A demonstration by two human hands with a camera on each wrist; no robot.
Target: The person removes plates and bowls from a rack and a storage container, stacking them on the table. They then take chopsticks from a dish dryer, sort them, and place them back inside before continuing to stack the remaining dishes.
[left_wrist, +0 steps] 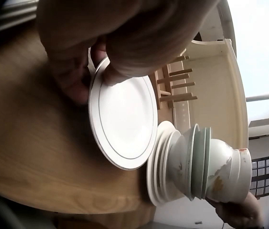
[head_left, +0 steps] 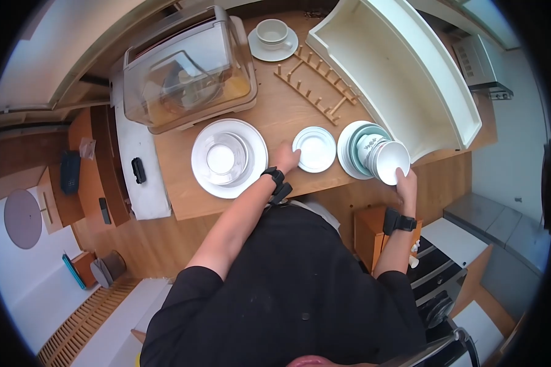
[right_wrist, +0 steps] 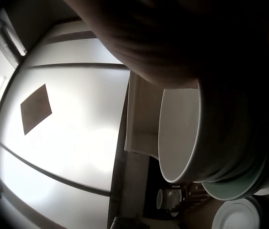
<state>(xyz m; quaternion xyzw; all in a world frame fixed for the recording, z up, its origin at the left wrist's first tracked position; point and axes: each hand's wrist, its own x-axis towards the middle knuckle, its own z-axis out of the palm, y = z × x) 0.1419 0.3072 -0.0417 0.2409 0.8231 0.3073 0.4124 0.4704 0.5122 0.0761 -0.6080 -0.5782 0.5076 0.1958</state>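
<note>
My left hand is at the left edge of a small white plate with thin rings. In the left wrist view its thumb lies on the plate's face and the fingers pass behind the rim, pinching it. At the table's front right, my right hand holds the rim of the top white bowl. This bowl tops a leaning stack with a flower-patterned bowl, pale green bowls and white plates beneath. The right wrist view shows the bowl from its open side, its grip mostly in shadow.
Left of the small plate, a large white plate bears a glass bowl. Behind are a wooden dish rack, a cup on a saucer, and a clear-lidded box. A large cream bin lies at the back right.
</note>
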